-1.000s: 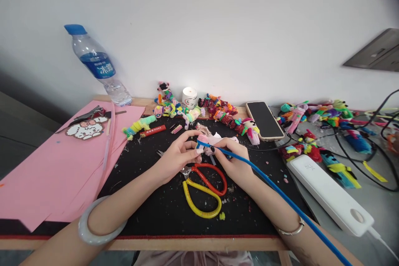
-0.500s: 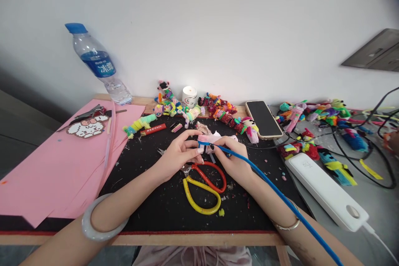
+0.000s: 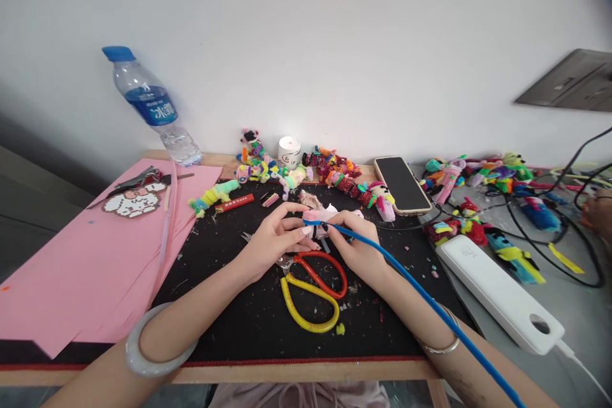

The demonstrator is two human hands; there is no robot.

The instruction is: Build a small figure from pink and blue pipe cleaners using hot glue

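My left hand [image 3: 270, 239] pinches a small pink and white fuzzy figure [image 3: 315, 215] above the black mat. The blue pipe cleaner [image 3: 415, 279] lies across the figure's front, its near end by my left fingertips. From there it runs over my right forearm toward the lower right. My right hand [image 3: 361, 247] is closed on this blue strand close to the figure, thumb and forefinger together. A black band shows just under the blue, partly covered by fingers. Below both hands lie scissors [image 3: 310, 329] with one red and one yellow handle, blades partly behind my left hand.
Pink sheets [image 3: 95, 274] cover the left, with a water bottle [image 3: 153, 105] behind. Several colourful pipe-cleaner figures [image 3: 344, 182] line the back beside a white roll [image 3: 289, 153] and phone [image 3: 402, 185]. A white power bank [image 3: 497, 293], black cables [image 3: 526, 242] and another person's hand [image 3: 600, 213] are at right.
The view has shifted slightly. Both hands stay at the figure, and the blue pipe cleaner's end now lies a little flatter against it. The other person's hand at right shows a little more.
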